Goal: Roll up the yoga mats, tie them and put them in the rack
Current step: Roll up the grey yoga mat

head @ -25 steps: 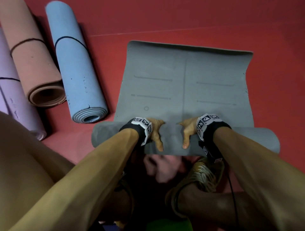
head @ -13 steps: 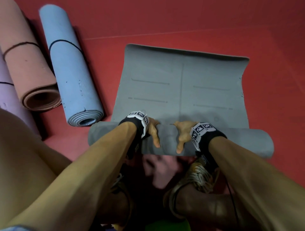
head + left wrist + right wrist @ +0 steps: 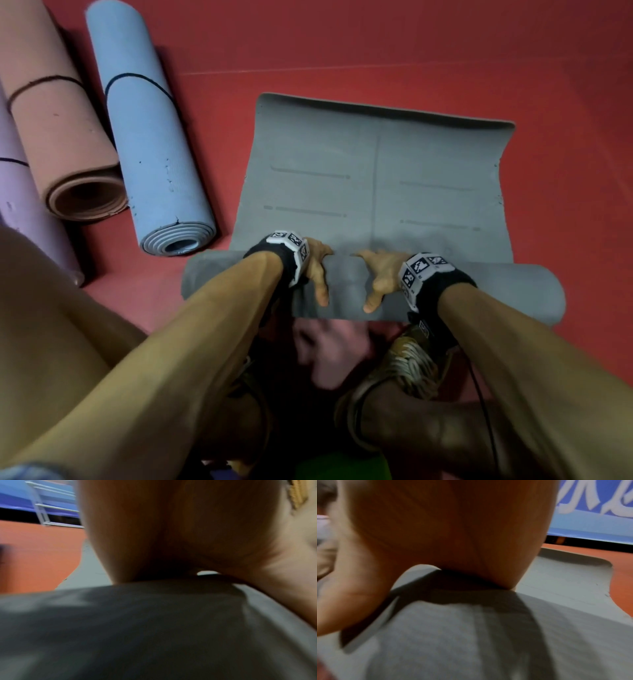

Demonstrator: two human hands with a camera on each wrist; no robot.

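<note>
A grey yoga mat (image 3: 376, 164) lies half unrolled on the red floor, its near end wound into a thick roll (image 3: 496, 291). My left hand (image 3: 317, 267) and right hand (image 3: 376, 277) sit side by side on the middle of the roll. Their fingers curl over its far side and the thumbs lie on the near side. In the left wrist view the palm (image 3: 171, 534) presses on the roll (image 3: 137, 628). The right wrist view shows the same, with the palm (image 3: 445, 527) on the roll (image 3: 453, 635).
Three rolled, tied mats lie at the left: blue (image 3: 150, 137), peach (image 3: 58, 130) and lilac (image 3: 24, 212). My sandalled foot (image 3: 411, 363) is just behind the roll. A metal rack (image 3: 42, 511) stands far off at the left. Red floor (image 3: 445, 51) stretches beyond the mat.
The roll has turned a little further onto the flat part, and both hands have shifted on it. The flat stretch looks slightly shorter.
</note>
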